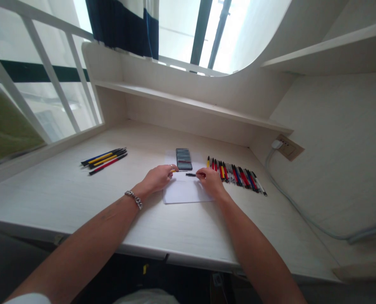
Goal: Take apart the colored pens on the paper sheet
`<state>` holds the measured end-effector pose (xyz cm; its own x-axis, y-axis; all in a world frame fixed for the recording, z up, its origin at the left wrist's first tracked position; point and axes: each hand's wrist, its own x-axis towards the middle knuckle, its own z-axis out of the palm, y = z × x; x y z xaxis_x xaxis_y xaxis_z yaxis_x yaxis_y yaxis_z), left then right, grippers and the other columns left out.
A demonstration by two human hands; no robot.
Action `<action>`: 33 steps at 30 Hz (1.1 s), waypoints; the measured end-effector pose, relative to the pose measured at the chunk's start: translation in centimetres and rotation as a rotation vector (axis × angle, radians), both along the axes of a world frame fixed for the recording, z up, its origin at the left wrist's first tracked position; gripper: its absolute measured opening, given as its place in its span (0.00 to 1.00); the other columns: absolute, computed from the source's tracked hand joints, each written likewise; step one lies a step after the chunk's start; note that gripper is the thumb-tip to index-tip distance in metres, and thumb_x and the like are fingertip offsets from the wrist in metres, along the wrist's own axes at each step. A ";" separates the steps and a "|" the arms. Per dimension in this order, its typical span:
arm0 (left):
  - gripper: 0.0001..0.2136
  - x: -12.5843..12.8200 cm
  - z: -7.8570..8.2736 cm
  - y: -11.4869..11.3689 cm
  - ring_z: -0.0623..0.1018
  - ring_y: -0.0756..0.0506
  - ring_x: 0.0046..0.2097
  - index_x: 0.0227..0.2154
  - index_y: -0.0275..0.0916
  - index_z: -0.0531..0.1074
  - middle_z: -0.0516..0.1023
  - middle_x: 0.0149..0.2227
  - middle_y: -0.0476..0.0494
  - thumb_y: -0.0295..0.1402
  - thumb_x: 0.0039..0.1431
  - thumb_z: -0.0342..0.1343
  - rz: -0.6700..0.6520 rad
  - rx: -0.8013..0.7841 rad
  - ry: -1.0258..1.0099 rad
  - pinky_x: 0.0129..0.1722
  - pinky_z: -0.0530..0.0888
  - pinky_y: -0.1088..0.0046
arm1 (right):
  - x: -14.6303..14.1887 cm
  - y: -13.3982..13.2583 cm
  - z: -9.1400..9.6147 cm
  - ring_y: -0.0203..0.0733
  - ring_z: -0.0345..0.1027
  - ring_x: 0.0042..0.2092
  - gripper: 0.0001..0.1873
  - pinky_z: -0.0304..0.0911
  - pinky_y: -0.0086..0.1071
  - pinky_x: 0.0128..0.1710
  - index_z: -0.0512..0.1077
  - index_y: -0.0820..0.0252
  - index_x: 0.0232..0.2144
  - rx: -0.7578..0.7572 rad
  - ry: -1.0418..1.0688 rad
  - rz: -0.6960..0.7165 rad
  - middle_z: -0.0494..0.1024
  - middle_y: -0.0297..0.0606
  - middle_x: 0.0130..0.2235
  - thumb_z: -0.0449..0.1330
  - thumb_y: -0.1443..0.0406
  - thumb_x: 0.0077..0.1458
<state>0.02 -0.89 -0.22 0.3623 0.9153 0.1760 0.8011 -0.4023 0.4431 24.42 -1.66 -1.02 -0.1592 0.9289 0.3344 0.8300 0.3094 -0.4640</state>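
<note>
My left hand (158, 177), with a chain bracelet at the wrist, is closed on a slim yellow pen (174, 170). A thin dark end of it points right, just below the phone-like dark device (184, 165). Opposite it, my right hand (211, 180) pinches a short black pen part (190, 175), perhaps a cap, which points left. The two pieces are apart. Both hands are over white paper (188, 194) lying on the desk. Fingers partly hide what each hand holds.
At the right, several pens (238, 175) in mixed colours lie side by side in a row. Several more pens (105, 159) form a loose bunch at the left. A shelf (188, 99) spans the back, and a cable (283, 192) runs from the wall socket (290, 147).
</note>
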 end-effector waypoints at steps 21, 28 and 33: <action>0.18 1.1 -0.1 -0.9 0.79 0.41 0.43 0.52 0.46 0.76 0.82 0.45 0.41 0.30 0.63 0.49 -0.092 0.018 0.044 0.39 0.71 0.70 | -2.0 -1.7 0.8 0.42 0.72 0.43 0.09 0.63 0.31 0.44 0.81 0.57 0.41 0.105 -0.024 0.159 0.81 0.42 0.43 0.60 0.66 0.63; 0.18 0.5 -0.3 -0.2 0.79 0.43 0.43 0.53 0.44 0.76 0.82 0.45 0.41 0.29 0.62 0.50 -0.102 -0.002 -0.066 0.41 0.72 0.71 | -1.0 -1.4 1.7 0.41 0.71 0.41 0.11 0.61 0.30 0.42 0.81 0.57 0.36 0.022 -0.091 0.020 0.81 0.40 0.40 0.58 0.70 0.62; 0.18 0.0 -0.4 0.2 0.80 0.44 0.38 0.54 0.40 0.73 0.83 0.38 0.41 0.28 0.61 0.53 -0.030 -0.008 -0.157 0.38 0.72 0.72 | 0.7 -0.7 0.9 0.41 0.72 0.40 0.09 0.61 0.29 0.40 0.81 0.59 0.33 -0.112 -0.122 -0.009 0.82 0.41 0.38 0.60 0.71 0.58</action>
